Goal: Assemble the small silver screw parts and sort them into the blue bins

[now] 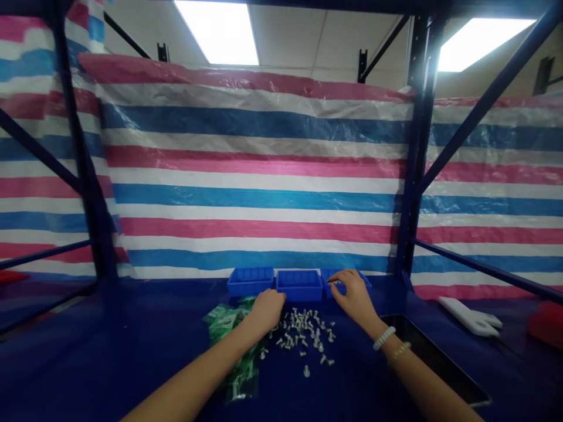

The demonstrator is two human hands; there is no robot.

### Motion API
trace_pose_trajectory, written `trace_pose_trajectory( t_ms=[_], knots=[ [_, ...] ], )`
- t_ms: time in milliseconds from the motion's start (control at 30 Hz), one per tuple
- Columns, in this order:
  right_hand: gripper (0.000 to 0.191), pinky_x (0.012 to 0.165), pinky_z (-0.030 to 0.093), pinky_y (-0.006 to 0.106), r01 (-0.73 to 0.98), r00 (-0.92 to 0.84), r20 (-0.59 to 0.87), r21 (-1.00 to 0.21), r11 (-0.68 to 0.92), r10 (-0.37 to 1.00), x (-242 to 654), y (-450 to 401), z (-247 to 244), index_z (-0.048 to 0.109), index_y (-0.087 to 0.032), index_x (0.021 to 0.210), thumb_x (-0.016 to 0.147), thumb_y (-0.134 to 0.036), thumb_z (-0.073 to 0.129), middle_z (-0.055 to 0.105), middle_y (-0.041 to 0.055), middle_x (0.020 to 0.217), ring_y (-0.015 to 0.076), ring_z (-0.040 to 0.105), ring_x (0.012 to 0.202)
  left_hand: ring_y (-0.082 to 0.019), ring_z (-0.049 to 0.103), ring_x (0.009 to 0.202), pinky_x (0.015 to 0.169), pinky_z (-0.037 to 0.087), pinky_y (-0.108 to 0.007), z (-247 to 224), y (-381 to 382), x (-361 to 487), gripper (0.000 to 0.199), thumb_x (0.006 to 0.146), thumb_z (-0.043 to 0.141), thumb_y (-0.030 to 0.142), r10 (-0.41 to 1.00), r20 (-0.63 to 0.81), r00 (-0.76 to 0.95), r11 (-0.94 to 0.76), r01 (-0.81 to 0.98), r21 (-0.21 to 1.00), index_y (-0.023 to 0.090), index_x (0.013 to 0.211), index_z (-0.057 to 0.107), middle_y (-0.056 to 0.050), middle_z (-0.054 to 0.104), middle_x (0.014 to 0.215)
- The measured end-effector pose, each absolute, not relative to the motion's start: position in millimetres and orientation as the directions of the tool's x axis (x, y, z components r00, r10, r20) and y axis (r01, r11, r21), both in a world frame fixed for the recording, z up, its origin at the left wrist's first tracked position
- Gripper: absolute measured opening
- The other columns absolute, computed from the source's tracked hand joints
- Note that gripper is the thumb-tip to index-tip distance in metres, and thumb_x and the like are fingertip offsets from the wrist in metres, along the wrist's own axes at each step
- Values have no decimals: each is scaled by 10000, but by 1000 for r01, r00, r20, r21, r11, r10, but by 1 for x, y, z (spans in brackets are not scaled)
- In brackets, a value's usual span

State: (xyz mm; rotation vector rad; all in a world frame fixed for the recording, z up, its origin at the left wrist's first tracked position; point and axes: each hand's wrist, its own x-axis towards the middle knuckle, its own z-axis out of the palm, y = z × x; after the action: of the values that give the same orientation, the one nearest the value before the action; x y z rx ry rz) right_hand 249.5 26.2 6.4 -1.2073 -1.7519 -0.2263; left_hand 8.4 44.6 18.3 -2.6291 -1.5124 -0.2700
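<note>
Screws (301, 325) are lying in a loose scatter on the blue desk (132, 363), thickest just in front of the middle bin (299, 287), a few straying toward the near side. Left hand (269, 309) is curling at the left edge of that scatter, knuckles up, its fingers pointing toward the middle bin's near left corner; fingertips are hiding from view, so cannot tell whether it is holding anything. Right hand (352, 290) is reaching over the right bin (326, 287), thumb and index finger bending toward each other with a narrow space between; small shiny bits are showing at the fingertips, but cannot tell if they are being gripped or lying in the bin. Left bin (250, 287) is standing beside the middle one, all three making a row before a striped sheet (255, 176). Green-marked clear packets (224, 322) are heaping up under and beside the left forearm. White bracelet (384, 338) is circling the right wrist. Dark tablet (435, 357) is lying partly beneath the right forearm, a white device (470, 316) resting farther right.
</note>
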Motion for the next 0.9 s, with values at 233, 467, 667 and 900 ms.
trace_pose_trajectory(
  t_ms=[233,467,667,900],
  knots=[
    [172,842,441,409,676,-14,715,-509,534,699,234,16,8,697,-165,841,770,-200,545,701,76,859,248,601,904,-272,650,778,697,460,-326,22,44,6,284,549,567,-31,814,274,511,-560,816,140,149,752,650,-96,691,759],
    [325,473,465,237,358,-151,455,-802,477,878,198,-3,9,687,-145,807,862,-411,508,704,35,658,144,612,516,-169,610,783,719,459,-256,39,13,16,234,669,520,60,671,522,526,-725,611,317,188,851,594,-29,654,841],
    [318,525,485,248,99,-101,427,-895,436,899,183,-14,10,668,-155,744,737,-473,678,668,11,609,149,612,540,-175,593,763,710,456,-269,36,-11,28,173,688,532,56,604,689,401,-792,401,461,182,793,587,-16,611,776],
    [132,562,490,270,422,-49,737,-596,683,674,192,-22,16,691,-179,803,773,-307,691,643,28,693,159,589,605,-186,637,770,741,502,-291,27,-17,36,108,694,606,99,788,570,232,-610,173,773,168,777,595,-30,642,786]
  ],
)
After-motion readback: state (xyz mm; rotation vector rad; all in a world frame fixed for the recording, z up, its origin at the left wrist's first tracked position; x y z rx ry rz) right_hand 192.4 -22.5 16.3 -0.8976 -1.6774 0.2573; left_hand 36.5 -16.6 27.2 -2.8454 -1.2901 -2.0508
